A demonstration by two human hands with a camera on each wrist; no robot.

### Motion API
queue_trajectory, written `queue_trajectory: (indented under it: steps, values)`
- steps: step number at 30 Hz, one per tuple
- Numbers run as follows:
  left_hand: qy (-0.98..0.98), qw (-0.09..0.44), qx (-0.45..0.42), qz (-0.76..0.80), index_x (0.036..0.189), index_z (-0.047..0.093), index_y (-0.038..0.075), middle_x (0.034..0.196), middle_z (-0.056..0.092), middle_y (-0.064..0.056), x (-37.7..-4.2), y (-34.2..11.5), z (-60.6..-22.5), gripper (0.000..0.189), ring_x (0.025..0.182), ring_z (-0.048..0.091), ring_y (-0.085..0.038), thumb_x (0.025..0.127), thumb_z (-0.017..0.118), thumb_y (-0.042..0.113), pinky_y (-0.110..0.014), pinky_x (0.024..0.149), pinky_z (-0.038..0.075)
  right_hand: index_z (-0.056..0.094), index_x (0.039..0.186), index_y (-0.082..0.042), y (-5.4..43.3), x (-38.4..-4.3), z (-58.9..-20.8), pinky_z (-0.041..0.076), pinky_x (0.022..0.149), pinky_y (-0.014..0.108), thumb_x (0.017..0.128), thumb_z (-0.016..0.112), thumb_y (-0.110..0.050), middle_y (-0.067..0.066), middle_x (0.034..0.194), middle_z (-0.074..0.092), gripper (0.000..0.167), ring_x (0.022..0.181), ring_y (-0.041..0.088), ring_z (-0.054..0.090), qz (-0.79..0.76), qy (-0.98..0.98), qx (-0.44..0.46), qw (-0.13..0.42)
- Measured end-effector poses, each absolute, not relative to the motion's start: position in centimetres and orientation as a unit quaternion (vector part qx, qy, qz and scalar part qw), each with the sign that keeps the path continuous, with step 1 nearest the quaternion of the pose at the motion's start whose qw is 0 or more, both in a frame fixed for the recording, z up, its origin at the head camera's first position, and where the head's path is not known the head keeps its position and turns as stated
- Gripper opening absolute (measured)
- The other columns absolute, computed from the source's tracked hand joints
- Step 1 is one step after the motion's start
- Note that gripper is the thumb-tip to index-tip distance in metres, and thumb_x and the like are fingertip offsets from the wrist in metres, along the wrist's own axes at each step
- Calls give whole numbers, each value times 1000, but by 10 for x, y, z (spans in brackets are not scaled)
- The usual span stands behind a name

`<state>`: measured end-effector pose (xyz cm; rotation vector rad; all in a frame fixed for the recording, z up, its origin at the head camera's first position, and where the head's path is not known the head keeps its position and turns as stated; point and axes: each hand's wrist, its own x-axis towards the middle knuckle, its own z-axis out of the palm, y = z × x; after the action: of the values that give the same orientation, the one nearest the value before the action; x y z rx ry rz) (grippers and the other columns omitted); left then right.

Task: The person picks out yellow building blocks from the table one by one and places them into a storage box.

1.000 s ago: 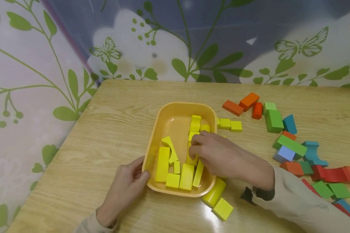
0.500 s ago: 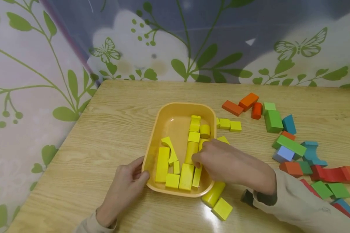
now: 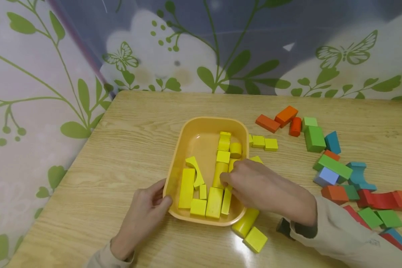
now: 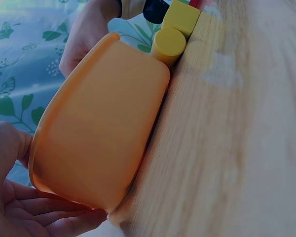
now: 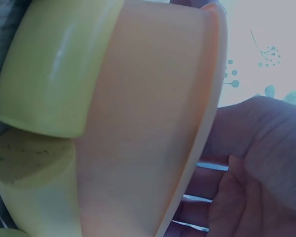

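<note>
A yellow-orange plastic tray (image 3: 201, 124) with rounded corners stands on the table. At its near left corner my left hand (image 3: 145, 214) grips it, thumb on the rim and fingers against the outer wall (image 4: 103, 123). Over the right side my right hand (image 3: 258, 186) reaches in, fingertips around a partly hidden yellow block (image 3: 232, 164). Beside that hand lies a yellow cylinder (image 3: 220, 175) in the tray. Several other yellow pieces are inside, such as a long block (image 3: 186, 188) and an arch (image 3: 195, 172). The right wrist view shows the tray's wall (image 5: 143, 113) before the fingers.
Against the tray's near right outside lie a large yellow cylinder (image 3: 246, 222) and a yellow cube (image 3: 255, 240). Small yellow blocks (image 3: 270, 144) sit by its far right. Orange blocks (image 3: 286, 115), green blocks (image 3: 315, 139) and blue and red pieces spread rightward. A patterned wall (image 3: 177, 48) rises behind.
Early on, my right hand moved down along the tray's right side, uncovering a short yellow cylinder; it has barely moved since. My left hand stays on the tray.
</note>
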<state>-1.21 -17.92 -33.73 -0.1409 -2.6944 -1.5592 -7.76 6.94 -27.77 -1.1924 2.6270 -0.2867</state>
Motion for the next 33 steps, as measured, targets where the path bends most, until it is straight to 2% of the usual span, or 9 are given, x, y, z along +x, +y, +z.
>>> queue_trajectory:
  steps: [2, 8, 14, 18, 21, 25, 27, 29, 33]
  values:
    - [-865, 14, -47, -500, 127, 55, -12, 118, 61, -28, -12, -179, -338, 45, 103, 65, -30, 82, 52, -9, -27, 75, 58, 70, 92, -5, 69, -77, -278, 44, 54, 21, 84, 60, 3, 1, 72, 55, 15, 65, 13, 48, -94, 902, -405, 118]
    - [-863, 16, -53, -501, 126, 55, -13, 116, 62, -29, -12, -179, -338, 44, 102, 66, -30, 82, 52, -9, -27, 74, 58, 71, 96, -5, 68, -75, -279, 45, 56, 22, 84, 62, 2, 2, 75, 57, 16, 68, 14, 50, -97, 902, -402, 121]
    - [-863, 12, -49, -503, 127, 54, -13, 118, 61, -30, -12, -180, -338, 45, 103, 65, -31, 82, 51, -9, -27, 74, 58, 69, 99, -6, 68, -78, -281, 42, 50, 20, 86, 60, 2, -1, 65, 51, 18, 58, 12, 47, -110, 891, -425, 115]
    - [-863, 12, -48, -502, 127, 54, -13, 119, 61, -29, -12, -180, -338, 45, 103, 65, -30, 83, 51, -9, -27, 74, 58, 69, 104, -8, 72, -80, -276, 45, 54, 21, 88, 61, 0, -1, 70, 57, 20, 60, 10, 48, -110, 890, -431, 105]
    - [-863, 13, -50, -502, 127, 54, -13, 119, 61, -29, -12, -180, -339, 45, 103, 65, -30, 83, 52, -9, -27, 74, 58, 71, 103, -11, 81, -80, -266, 46, 58, 23, 86, 64, 1, -3, 74, 61, 22, 63, 10, 49, -126, 891, -432, 67]
    - [-863, 13, -50, -503, 127, 55, -12, 119, 61, -28, -11, -180, -339, 45, 103, 65, -30, 83, 52, -9, -27, 74, 58, 70, 90, -17, 101, -77, -255, 45, 57, 23, 82, 69, 2, -8, 75, 60, 20, 63, 7, 47, -141, 892, -428, 34]
    - [-862, 12, -50, -504, 127, 55, -12, 119, 61, -28, -11, -180, -339, 44, 103, 65, -29, 83, 52, -9, -27, 75, 58, 68, 84, -20, 110, -71, -257, 45, 56, 21, 80, 71, 1, -11, 76, 60, 22, 65, 5, 47, -139, 884, -442, 57]
    - [-862, 12, -51, -505, 127, 55, -11, 119, 61, -28, -11, -180, -339, 44, 103, 65, -29, 83, 52, -9, -28, 75, 58, 66, 81, -24, 116, -65, -265, 44, 55, 20, 80, 73, -3, -16, 74, 57, 22, 64, 2, 46, -138, 871, -458, 111]
    - [-862, 15, -56, -504, 127, 56, -11, 119, 62, -27, -12, -180, -339, 44, 104, 65, -29, 83, 52, -9, -28, 76, 58, 68, 92, -29, 123, -48, -284, 46, 59, 19, 80, 77, -16, -23, 81, 56, 20, 68, -2, 47, -143, 841, -470, 228]
